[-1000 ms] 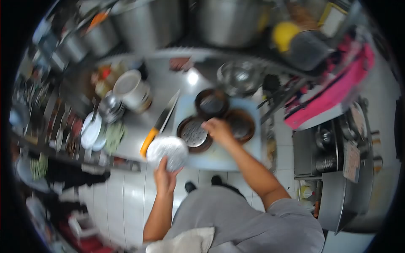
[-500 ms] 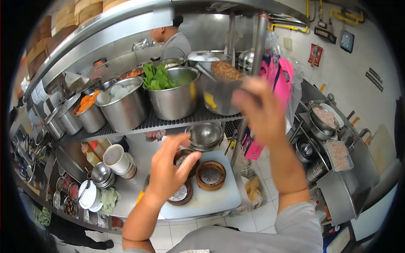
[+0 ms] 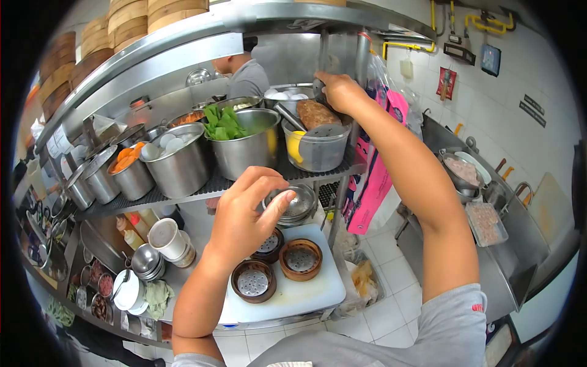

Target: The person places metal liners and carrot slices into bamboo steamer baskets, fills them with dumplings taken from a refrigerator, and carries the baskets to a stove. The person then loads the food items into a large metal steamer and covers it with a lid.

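My right hand [image 3: 340, 93] reaches up to the back of the shelf, its fingers closed at a dark grey piece that I cannot make out. Below it is a clear plastic tub [image 3: 318, 150] holding a brown lump [image 3: 318, 114], something yellow and a dark handle. A steel pot of white eggs [image 3: 285, 95] sits just left of that hand. My left hand [image 3: 247, 208] hovers with curved fingers and thumb apart, holding nothing. Under it, three small round steamer baskets with perforated metal bases, one of them the right-hand basket [image 3: 301, 259], rest on a white cutting board [image 3: 318, 293].
Steel pots line the shelf, including one with green leaves [image 3: 224, 124]. Stacked metal strainers [image 3: 298, 205] stand behind the board. White tubs [image 3: 166, 235] and steel bowls [image 3: 148, 260] are at left. A pink bag [image 3: 373, 196] hangs by the post. Another person [image 3: 247, 76] is beyond the shelf.
My right hand has moved up and left from in front of the clear tub to the back of the shelf. My left hand stays raised over the board.
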Demonstrator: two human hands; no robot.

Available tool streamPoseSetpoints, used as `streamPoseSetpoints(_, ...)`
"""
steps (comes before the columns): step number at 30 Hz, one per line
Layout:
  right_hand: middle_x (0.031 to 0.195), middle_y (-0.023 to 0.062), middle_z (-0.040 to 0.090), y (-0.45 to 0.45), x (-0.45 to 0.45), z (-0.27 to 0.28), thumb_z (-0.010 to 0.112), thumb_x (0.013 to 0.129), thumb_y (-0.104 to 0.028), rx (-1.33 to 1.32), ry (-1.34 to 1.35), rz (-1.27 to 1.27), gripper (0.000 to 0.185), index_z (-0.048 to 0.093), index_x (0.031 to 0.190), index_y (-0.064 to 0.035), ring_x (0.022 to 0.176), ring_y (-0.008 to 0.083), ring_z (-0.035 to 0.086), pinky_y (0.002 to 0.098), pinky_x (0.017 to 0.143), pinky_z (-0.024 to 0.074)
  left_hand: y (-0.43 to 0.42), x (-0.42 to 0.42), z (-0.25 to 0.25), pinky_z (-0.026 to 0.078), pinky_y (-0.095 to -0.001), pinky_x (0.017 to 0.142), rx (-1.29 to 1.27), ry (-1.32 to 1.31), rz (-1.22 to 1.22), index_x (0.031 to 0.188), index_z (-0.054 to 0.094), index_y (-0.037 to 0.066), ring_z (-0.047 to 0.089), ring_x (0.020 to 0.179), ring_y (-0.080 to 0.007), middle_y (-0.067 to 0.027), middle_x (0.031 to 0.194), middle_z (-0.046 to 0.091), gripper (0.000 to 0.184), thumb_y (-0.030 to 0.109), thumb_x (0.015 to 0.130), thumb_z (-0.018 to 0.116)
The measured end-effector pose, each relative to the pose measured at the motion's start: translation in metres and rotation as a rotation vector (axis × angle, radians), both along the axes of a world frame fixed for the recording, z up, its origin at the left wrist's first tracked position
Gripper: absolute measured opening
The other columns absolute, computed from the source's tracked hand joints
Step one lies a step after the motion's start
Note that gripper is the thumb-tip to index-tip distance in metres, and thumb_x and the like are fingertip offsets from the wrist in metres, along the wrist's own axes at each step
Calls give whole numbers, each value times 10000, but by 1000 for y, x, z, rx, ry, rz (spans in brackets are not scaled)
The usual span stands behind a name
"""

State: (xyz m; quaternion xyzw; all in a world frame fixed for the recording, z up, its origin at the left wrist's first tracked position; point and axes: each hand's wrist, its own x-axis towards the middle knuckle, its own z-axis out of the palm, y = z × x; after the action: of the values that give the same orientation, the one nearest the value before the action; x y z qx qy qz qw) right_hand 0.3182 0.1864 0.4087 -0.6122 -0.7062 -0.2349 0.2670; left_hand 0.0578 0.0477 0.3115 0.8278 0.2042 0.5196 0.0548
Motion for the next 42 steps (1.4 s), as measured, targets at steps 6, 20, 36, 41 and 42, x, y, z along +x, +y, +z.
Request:
streamPoseSetpoints(6, 991, 235, 610, 6, 17, 10, 457, 854, -84, 97, -38, 182, 256, 592, 1070, -65, 931, 410, 580, 445, 817, 472, -8, -20, 1, 484, -303, 707, 29, -7, -11, 853, 630, -6, 611, 810, -226, -122, 908, 619, 118, 75, 779, 674)
streamPoseSetpoints(20, 1063, 134, 610, 2, 18, 15, 419, 932, -204, -143, 276, 563, 365, 503, 1198, 31, 954, 224, 597, 319, 867, 451, -8, -78, -15, 494, -332, 727, 11, 34, 231, 896, 638, 36, 609, 829, -271, -109, 934, 615, 138, 106, 783, 677)
streamPoseSetpoints(36, 852, 102, 676, 52, -432, 29, 644, 757, -236, -532, -448, 504, 261, 653, 916, -29, 788, 266, 645, 372, 716, 490, 210, -328, 92, 481, -399, 804, -177, 874, 788, 1119, 610, 94, 619, 917, -327, -165, 982, 651, 344, 239, 811, 565)
streamPoseSetpoints(41, 894, 67, 665, 80, -442, 32, 740, 652, -184, -888, -422, 298, 264, 630, 859, -62, 775, 203, 655, 384, 689, 498, 230, -329, 98, 474, -405, 816, -212, 943, 701, 1111, 629, 147, 606, 950, -326, -164, 1009, 644, 338, 265, 798, 581)
streamPoseSetpoints(42, 823, 44, 653, 71, -441, 35, 724, 632, -107, -871, -424, 289, 224, 610, 824, -88, 731, 171, 643, 360, 616, 497, 228, -326, 100, 475, -402, 815, -223, 968, 746, 1101, 635, 148, 605, 955, -324, -162, 1023, 641, 333, 265, 794, 587)
